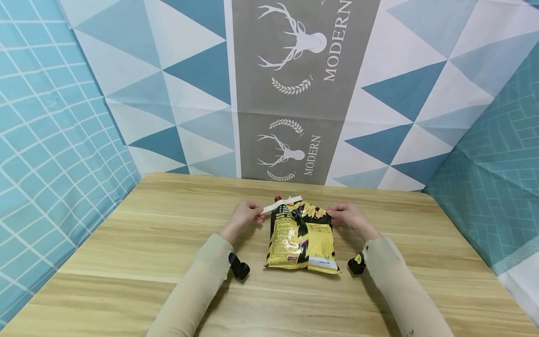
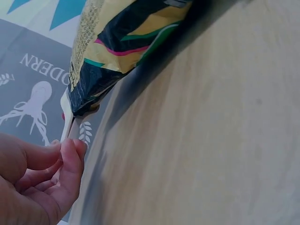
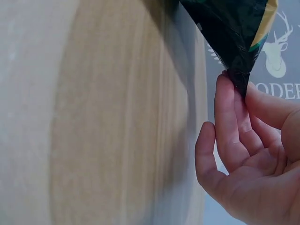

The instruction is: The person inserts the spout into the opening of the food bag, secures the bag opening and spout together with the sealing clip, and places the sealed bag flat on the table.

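Observation:
A yellow-and-black snack bag (image 1: 320, 241) stands upright over the table in the head view, its printed back facing me. Along the left part of its top edge lies a white bag clip (image 1: 290, 201), slanting up to the right. My left hand (image 1: 246, 214) pinches the clip's left end between thumb and fingers. The left wrist view shows the clip's two strips (image 2: 68, 126) meeting at the bag's corner, just beyond the fingertips. On the other side my right hand (image 1: 347, 216) pinches the bag's top right corner, the little finger held apart in the right wrist view.
A small red piece (image 1: 278, 199) shows behind the clip. The wood-grain table (image 1: 147, 252) reaches back to a patterned cloth wall (image 1: 198, 93). Each sleeve carries a black wrist camera (image 1: 239, 267) near the bag's lower corners.

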`<state>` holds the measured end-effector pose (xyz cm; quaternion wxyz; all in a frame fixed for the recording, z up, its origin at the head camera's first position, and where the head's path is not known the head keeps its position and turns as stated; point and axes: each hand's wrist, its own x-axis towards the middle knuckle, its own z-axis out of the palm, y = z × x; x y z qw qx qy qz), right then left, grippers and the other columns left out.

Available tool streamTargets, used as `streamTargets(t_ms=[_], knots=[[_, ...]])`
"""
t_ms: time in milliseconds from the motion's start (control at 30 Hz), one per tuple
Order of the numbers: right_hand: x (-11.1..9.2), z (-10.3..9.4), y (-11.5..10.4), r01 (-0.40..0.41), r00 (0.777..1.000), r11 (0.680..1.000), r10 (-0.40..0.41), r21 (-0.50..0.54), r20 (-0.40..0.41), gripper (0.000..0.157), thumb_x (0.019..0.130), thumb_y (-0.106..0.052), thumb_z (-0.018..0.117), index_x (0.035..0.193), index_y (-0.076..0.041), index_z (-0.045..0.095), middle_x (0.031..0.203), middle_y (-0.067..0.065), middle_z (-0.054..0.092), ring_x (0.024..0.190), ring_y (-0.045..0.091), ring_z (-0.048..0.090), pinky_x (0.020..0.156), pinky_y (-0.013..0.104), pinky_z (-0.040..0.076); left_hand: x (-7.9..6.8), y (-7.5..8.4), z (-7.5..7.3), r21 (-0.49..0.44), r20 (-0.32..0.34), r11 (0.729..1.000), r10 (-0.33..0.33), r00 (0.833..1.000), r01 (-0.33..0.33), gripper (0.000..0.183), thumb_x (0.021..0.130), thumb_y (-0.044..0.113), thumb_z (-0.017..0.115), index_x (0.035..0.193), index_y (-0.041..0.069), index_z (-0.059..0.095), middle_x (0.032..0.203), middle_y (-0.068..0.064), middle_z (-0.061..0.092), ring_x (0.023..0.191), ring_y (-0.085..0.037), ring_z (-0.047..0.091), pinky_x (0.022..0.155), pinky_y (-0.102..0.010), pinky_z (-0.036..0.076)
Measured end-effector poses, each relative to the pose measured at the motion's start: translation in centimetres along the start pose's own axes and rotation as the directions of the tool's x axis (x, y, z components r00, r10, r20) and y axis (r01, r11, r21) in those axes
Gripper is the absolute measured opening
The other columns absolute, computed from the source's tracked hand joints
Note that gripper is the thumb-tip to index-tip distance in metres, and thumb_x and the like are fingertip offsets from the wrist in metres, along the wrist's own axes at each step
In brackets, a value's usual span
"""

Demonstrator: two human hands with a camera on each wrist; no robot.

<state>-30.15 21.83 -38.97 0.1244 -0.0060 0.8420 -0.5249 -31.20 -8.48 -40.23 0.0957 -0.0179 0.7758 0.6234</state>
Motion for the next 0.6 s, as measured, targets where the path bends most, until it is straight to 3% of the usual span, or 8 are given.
streamTargets(t_ms=[167,300,433,600], knots=[[0.3,0.1,0.1,0.011,1.0,1.0,-0.011,0.009,0.003,0.031,0.084,-0.019,0.053,0.106,0.003,0.054,0.092,0.008,0.062,0.072,0.012,0.059,0.076,0.036,0.045,0.1,-0.2,-0.2,0.0,-0.003,1.0,-0.012,1.0,0.012,0.016,0.081,0.001,0.051,0.091,-0.011,0.057,0.07,-0.019,0.06,0.052,-0.014,0.056,0.056,-0.027,0.05],[0.2,-0.2,0.1,0.038,0.999,0.999,-0.037,-0.031,0.04,0.036,0.086,-0.022,0.049,0.111,0.004,0.05,0.097,0.012,0.06,0.077,0.015,0.059,0.079,0.037,0.044,0.4,-0.3,-0.7,0.033,0.077,0.999,0.015,0.997,-0.017,0.019,0.082,0.003,0.052,0.095,-0.011,0.055,0.071,-0.019,0.058,0.053,-0.016,0.055,0.055,-0.027,0.05],[-0.1,-1.0,0.1,0.064,0.994,0.997,-0.059,-0.044,0.091,0.037,0.091,-0.021,0.039,0.116,0.006,0.045,0.101,0.018,0.057,0.083,0.024,0.059,0.079,0.039,0.043,0.6,-0.4,-1.6,0.128,0.149,0.989,0.06,0.987,-0.079,0.021,0.083,0.008,0.052,0.095,-0.009,0.056,0.07,-0.017,0.057,0.053,-0.015,0.054,0.052,-0.026,0.048],[-0.4,-2.4,-0.1,0.133,0.988,0.991,-0.129,-0.032,0.089,0.038,0.093,-0.014,0.029,0.113,0.016,0.041,0.101,0.029,0.054,0.088,0.037,0.055,0.08,0.043,0.042,0.6,0.3,-3.0,0.288,0.081,0.945,0.136,0.987,-0.154,0.018,0.082,0.012,0.054,0.089,-0.004,0.059,0.07,-0.014,0.059,0.056,-0.017,0.053,0.052,-0.028,0.046]])
